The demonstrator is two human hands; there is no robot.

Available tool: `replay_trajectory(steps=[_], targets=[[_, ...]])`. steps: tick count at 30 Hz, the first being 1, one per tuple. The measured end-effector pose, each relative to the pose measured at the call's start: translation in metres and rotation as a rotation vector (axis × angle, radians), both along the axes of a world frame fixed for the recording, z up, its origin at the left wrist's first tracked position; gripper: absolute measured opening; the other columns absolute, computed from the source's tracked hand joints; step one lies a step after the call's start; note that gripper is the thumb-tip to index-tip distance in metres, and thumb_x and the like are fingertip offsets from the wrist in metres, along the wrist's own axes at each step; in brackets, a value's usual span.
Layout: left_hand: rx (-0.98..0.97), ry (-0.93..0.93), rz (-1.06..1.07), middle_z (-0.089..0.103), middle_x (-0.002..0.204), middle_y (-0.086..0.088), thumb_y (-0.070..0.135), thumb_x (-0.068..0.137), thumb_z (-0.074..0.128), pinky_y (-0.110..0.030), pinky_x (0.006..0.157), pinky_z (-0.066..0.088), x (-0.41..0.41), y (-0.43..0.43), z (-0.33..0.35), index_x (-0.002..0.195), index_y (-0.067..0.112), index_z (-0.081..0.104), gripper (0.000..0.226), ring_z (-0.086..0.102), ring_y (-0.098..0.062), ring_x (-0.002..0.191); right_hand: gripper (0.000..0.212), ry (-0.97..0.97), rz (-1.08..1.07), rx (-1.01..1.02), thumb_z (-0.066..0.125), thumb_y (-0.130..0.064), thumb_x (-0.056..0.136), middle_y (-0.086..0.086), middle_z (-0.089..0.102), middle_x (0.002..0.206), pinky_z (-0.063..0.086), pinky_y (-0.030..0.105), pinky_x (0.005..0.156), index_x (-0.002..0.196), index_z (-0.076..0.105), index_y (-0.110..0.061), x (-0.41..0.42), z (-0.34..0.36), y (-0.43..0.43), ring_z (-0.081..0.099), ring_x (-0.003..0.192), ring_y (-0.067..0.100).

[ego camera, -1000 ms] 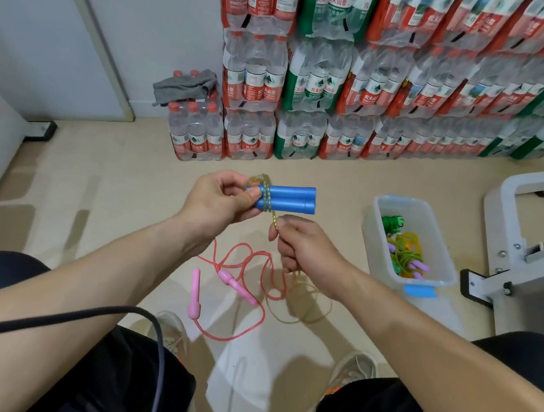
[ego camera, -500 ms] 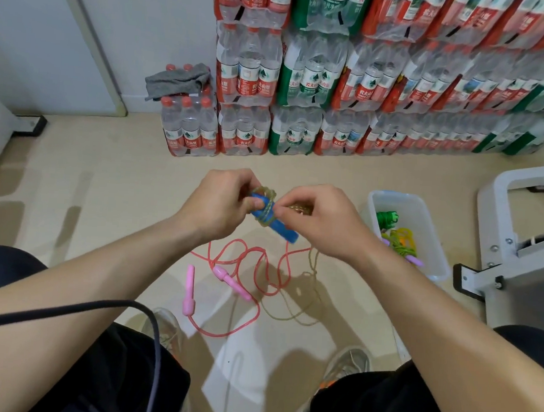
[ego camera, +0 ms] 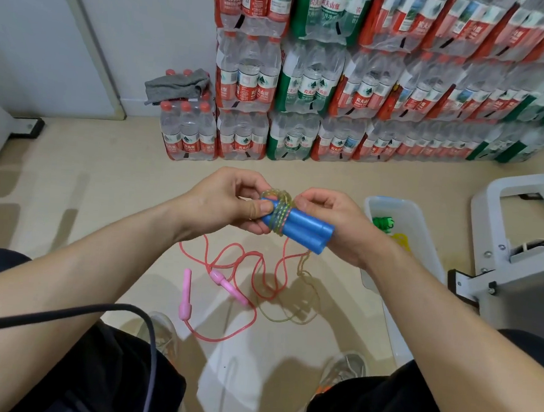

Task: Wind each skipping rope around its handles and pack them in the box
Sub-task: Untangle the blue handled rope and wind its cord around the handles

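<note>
The left hand (ego camera: 232, 203) grips one end of the two blue handles (ego camera: 304, 230), held side by side, with the thumb pressed flat on top and the fingers curled underneath. The handles slant from that hand down towards the right hand (ego camera: 337, 226), and their free end lies against its palm. Several turns of the yellow-green rope (ego camera: 279, 217) are wound round the handles just beside the left thumb. The right hand's fingers are curled, and its fingertips (ego camera: 303, 201) pinch the rope at the top of the coils. The unwound part of the rope hangs below both hands and lies in loose loops on the floor (ego camera: 90, 167). Under the left hand, a pink rope (ego camera: 228, 286) lies unwound on the floor, its two handles close together and its cord tangled among the yellow-green loops. The box (ego camera: 393, 202) stands on the floor just to the right of the right hand, partly hidden by the wrist, with green and yellow items inside. Beyond both hands, packs of water bottles (ego camera: 308, 86) are stacked against the wall.
</note>
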State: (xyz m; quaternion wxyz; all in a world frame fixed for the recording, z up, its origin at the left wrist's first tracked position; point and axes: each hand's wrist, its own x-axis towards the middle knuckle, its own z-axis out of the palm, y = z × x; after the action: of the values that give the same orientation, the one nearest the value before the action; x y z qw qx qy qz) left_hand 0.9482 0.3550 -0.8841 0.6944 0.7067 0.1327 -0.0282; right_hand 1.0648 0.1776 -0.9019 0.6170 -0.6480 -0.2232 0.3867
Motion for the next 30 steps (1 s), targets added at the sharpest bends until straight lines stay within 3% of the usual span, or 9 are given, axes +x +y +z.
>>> replay_trajectory(steps=[3, 6, 11, 14, 16, 21, 23, 26, 30], targets=[[-0.2, -0.007, 0.142, 0.07, 0.075, -0.013, -0.005, 0.092, 0.058, -0.023, 0.058, 0.06, -0.001, 0.0, -0.003, 0.087, 0.005, 0.061, 0.011, 0.071, -0.018, 0.06, 0.024, 0.148, -0.04, -0.04, 0.049, -0.008, 0.101, -0.002, 0.051, 0.058, 0.037, 0.027, 0.053, 0.081, 0.061, -0.014, -0.016, -0.014, 0.009, 0.043, 0.049, 0.01], [-0.248, -0.036, 0.299, 0.07, 0.075, -0.013, -0.005, 0.093, 0.058, -0.023, 0.059, 0.06, 0.0, 0.003, -0.007, 0.088, 0.004, 0.059, 0.01, 0.071, -0.018, 0.059, 0.03, 0.099, -0.012, -0.14, 0.042, -0.016, 0.106, -0.002, 0.043, 0.055, 0.032, 0.028, 0.053, 0.081, 0.058, -0.012, -0.031, -0.028, 0.015, 0.037, 0.046, 0.012], [-0.038, -0.027, 0.456, 0.062, 0.091, -0.023, 0.0, 0.094, 0.063, -0.022, 0.06, 0.059, 0.002, 0.004, -0.019, 0.09, 0.002, 0.062, 0.004, 0.071, -0.018, 0.06, 0.037, -0.2, -0.03, -0.227, 0.04, -0.027, 0.108, -0.009, 0.034, 0.051, 0.038, 0.037, 0.055, 0.083, 0.063, -0.012, -0.038, -0.031, 0.021, 0.034, 0.049, 0.012], [0.129, -0.036, 0.56, 0.06, 0.091, -0.018, 0.001, 0.094, 0.065, -0.03, 0.065, 0.062, 0.006, 0.007, -0.021, 0.091, 0.003, 0.062, 0.004, 0.072, -0.022, 0.063, 0.027, -0.322, 0.124, -0.303, 0.043, -0.032, 0.107, -0.015, 0.038, 0.048, 0.053, 0.046, 0.063, 0.108, 0.07, -0.031, -0.034, -0.023, 0.019, 0.046, 0.048, 0.013], [0.263, -0.047, 0.598, 0.061, 0.084, -0.009, 0.003, 0.093, 0.067, -0.035, 0.067, 0.063, 0.009, 0.011, -0.022, 0.086, 0.01, 0.061, 0.012, 0.072, -0.025, 0.065, 0.027, -0.451, 0.179, -0.391, 0.044, -0.036, 0.105, -0.017, 0.042, 0.049, 0.052, 0.042, 0.067, 0.121, 0.066, -0.036, -0.03, -0.015, 0.017, 0.048, 0.051, 0.01], [0.667, -0.056, 0.528, 0.067, 0.082, 0.0, 0.014, 0.092, 0.07, -0.019, 0.057, 0.054, 0.011, 0.012, -0.027, 0.088, 0.013, 0.063, 0.008, 0.07, -0.014, 0.066, 0.027, -0.813, 0.177, -0.435, 0.054, -0.027, 0.1, -0.002, 0.046, 0.057, 0.034, 0.028, 0.057, 0.082, 0.069, -0.014, -0.026, 0.004, 0.015, 0.041, 0.056, 0.011], [0.768, -0.056, 0.461, 0.067, 0.082, 0.001, 0.016, 0.091, 0.071, -0.026, 0.063, 0.055, 0.012, 0.012, -0.03, 0.087, 0.015, 0.064, 0.008, 0.069, -0.016, 0.071, 0.023, -0.836, 0.174, -0.426, 0.06, -0.027, 0.096, -0.002, 0.05, 0.057, 0.032, 0.022, 0.054, 0.078, 0.07, -0.017, -0.024, 0.006, 0.015, 0.044, 0.056, 0.01], [0.825, -0.033, 0.307, 0.069, 0.079, 0.003, 0.017, 0.09, 0.072, -0.039, 0.07, 0.058, 0.012, 0.009, -0.029, 0.086, 0.018, 0.065, 0.009, 0.068, -0.016, 0.072, 0.013, -0.837, 0.123, -0.454, 0.067, -0.03, 0.091, -0.011, 0.06, 0.06, 0.036, 0.021, 0.055, 0.084, 0.077, -0.025, -0.016, 0.007, 0.013, 0.051, 0.058, 0.004], [0.726, -0.018, 0.114, 0.071, 0.084, -0.003, 0.011, 0.09, 0.073, -0.039, 0.069, 0.06, 0.01, 0.003, -0.021, 0.088, 0.016, 0.066, 0.008, 0.071, -0.014, 0.063, 0.007, -0.86, 0.046, -0.381, 0.073, -0.026, 0.088, -0.021, 0.067, 0.071, 0.036, 0.015, 0.062, 0.082, 0.076, -0.029, -0.002, 0.012, 0.007, 0.056, 0.068, -0.005]])
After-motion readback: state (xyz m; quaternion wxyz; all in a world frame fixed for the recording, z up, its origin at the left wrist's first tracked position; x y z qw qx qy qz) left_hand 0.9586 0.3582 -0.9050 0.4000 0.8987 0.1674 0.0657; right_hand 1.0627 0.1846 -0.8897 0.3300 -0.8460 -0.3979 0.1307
